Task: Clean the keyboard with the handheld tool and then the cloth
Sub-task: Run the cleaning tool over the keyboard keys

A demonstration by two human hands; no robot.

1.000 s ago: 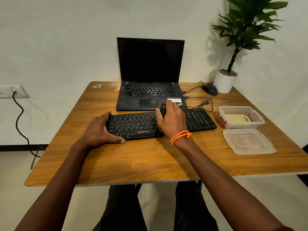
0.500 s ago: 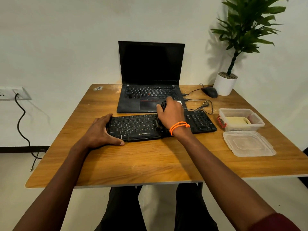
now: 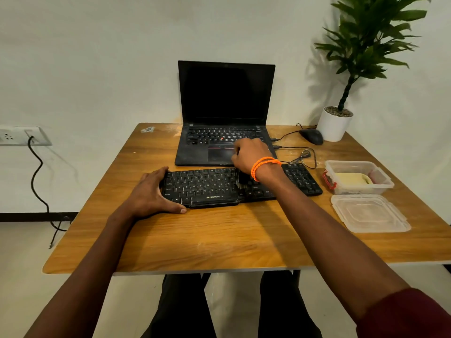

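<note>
A black keyboard [image 3: 207, 185] lies across the middle of the wooden table [image 3: 219, 240]. My left hand [image 3: 152, 193] grips its left end, thumb along the front edge. My right hand [image 3: 251, 154], with an orange band at the wrist, is closed on a small dark brush [image 3: 242, 179]; the bristles rest on the keys right of the middle, and the handle is mostly hidden in my fist. A folded pale yellow cloth [image 3: 351, 179] lies inside a clear plastic box [image 3: 383, 181] at the right.
An open black laptop [image 3: 224, 113] stands right behind the keyboard. A mouse [image 3: 312, 136] and cables lie at the back right beside a white potted plant [image 3: 335, 124]. The box's clear lid [image 3: 368, 213] lies near the right front edge.
My right hand has moved away from me with the brush, from the keyboard's front rows toward its back edge by the laptop. My left hand has stayed on the keyboard's left end.
</note>
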